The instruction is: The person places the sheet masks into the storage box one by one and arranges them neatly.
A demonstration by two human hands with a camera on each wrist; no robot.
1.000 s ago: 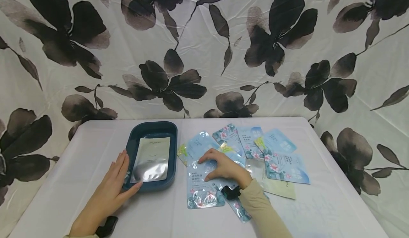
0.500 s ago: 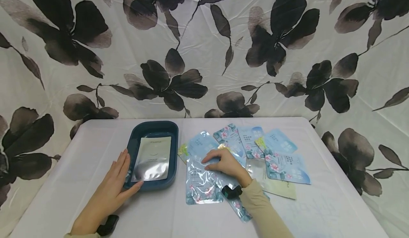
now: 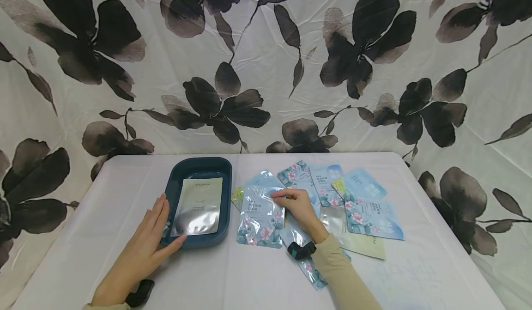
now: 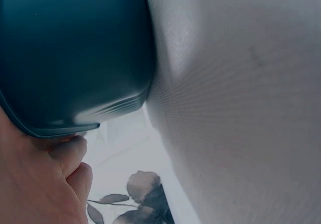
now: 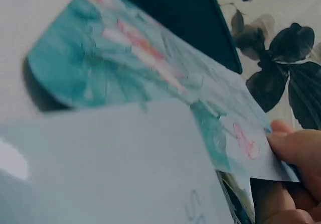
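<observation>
My right hand [image 3: 300, 208] pinches a blue face mask packet [image 3: 261, 220] with pink flowers by its right edge, its lower end raised off the others. In the right wrist view, thumb and fingers grip the corner of the flowered packet [image 5: 135, 58]. My left hand [image 3: 143, 245] lies along the left side of a dark teal tray [image 3: 226, 199], fingers straight and thumb at the front rim. A cream and silver packet [image 3: 199, 203] lies in the tray. In the left wrist view, the left fingers [image 4: 70, 156] touch under the rim of the tray [image 4: 75, 48].
Several blue packets [image 3: 376, 220] lie overlapping on the right of the white table [image 3: 415, 273]. A cream packet [image 3: 363, 245] sticks out from under them. Behind the table hangs a white cloth with dark flowers [image 3: 245, 111].
My right hand has closed on the front blue packet and drawn its lower end up and slightly left. The left hand and the tray stay put.
</observation>
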